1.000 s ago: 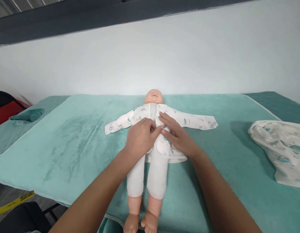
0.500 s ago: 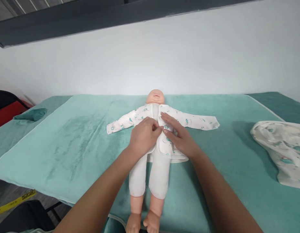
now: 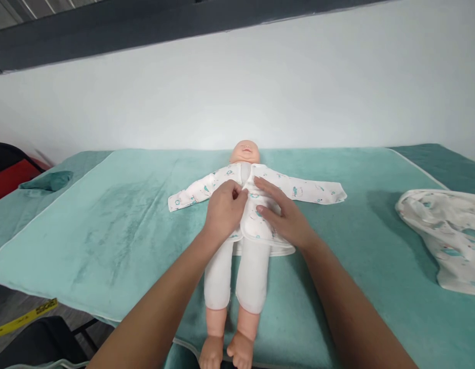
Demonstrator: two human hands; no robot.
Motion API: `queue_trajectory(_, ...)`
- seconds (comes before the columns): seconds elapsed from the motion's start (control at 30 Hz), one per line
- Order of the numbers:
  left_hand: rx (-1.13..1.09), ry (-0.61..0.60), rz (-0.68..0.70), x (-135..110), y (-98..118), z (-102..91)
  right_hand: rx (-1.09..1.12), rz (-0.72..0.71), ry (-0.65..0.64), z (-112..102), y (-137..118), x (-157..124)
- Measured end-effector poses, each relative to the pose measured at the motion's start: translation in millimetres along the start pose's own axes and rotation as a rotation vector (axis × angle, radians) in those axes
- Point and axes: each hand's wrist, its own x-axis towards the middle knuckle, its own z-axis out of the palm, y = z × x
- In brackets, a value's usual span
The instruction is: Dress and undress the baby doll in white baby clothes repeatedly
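A baby doll [image 3: 245, 151] lies on its back on a green padded mat [image 3: 145, 220], its feet toward me. It wears a white baby jacket [image 3: 260, 225] with a teal print, sleeves spread to both sides. My left hand [image 3: 226, 207] pinches the jacket's front edge at the chest between thumb and fingers. On the other front panel rests my right hand [image 3: 285, 212], fingers apart and lying against the cloth. Below the hem show the doll's white legs [image 3: 252, 279] and bare feet. My fingers partly hide the front opening.
At the right edge lies a bunched white printed cloth [image 3: 445, 236]. A white wall [image 3: 237, 97] rises behind the mat, under a dark beam [image 3: 145, 28]. On the left are a red and black item [image 3: 14, 177] and a black chair [image 3: 41, 343].
My left hand has drawn the jacket's front edge to the left and slightly up toward the neck, so the panel covers more of the chest. My right hand stays nearly in place.
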Motion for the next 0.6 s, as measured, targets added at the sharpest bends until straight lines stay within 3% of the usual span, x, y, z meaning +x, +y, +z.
queue_trajectory(0.2,-0.072,0.048,0.019,-8.9,-10.0,-0.1,-0.036,0.172,0.188,-1.4,-2.6,-21.8)
queue_trajectory(0.33,-0.053,0.024,0.140,-32.5,-21.2,-7.4,-0.187,0.312,0.111,-19.1,-4.3,-73.2)
queue_trajectory(0.43,-0.026,0.101,0.180,-48.4,-40.4,-17.1,-0.455,0.283,0.080,-54.0,-1.2,-109.7)
queue_trajectory(0.53,-0.060,0.158,0.104,-57.0,-64.8,-25.7,-0.810,0.172,0.252,-108.3,5.9,-128.3)
queue_trajectory(0.6,-0.139,0.115,0.001,-60.0,-80.5,-28.9,-1.067,0.189,0.347,-147.8,11.8,-132.2)
